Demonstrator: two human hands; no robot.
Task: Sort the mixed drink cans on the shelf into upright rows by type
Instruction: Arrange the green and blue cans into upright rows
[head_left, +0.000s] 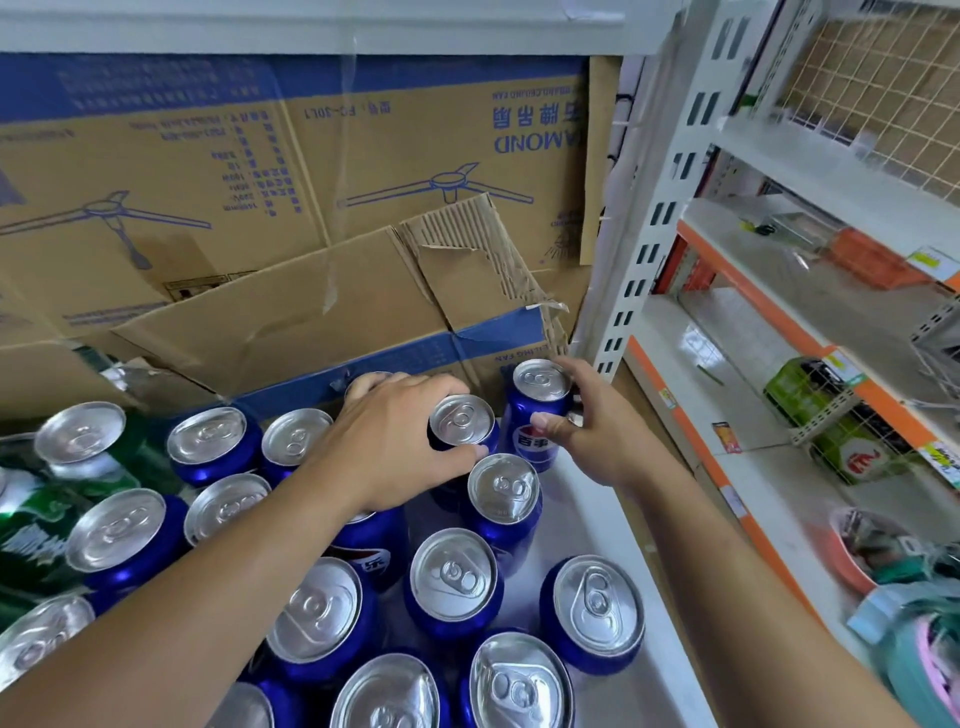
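Several blue cola cans stand upright on the white shelf, silver tops up. My left hand reaches over them and grips one blue can near the back, thumb at its front and fingers behind. My right hand holds the rearmost right blue can, thumb on its label and fingers round its far side. Green cans stand and lie at the far left; one lies on its side.
Large cardboard boxes with blue print close off the back of the shelf; a torn flap leans over the cans. A perforated white upright bounds the right side. Beyond it are orange-edged shelves with green packets.
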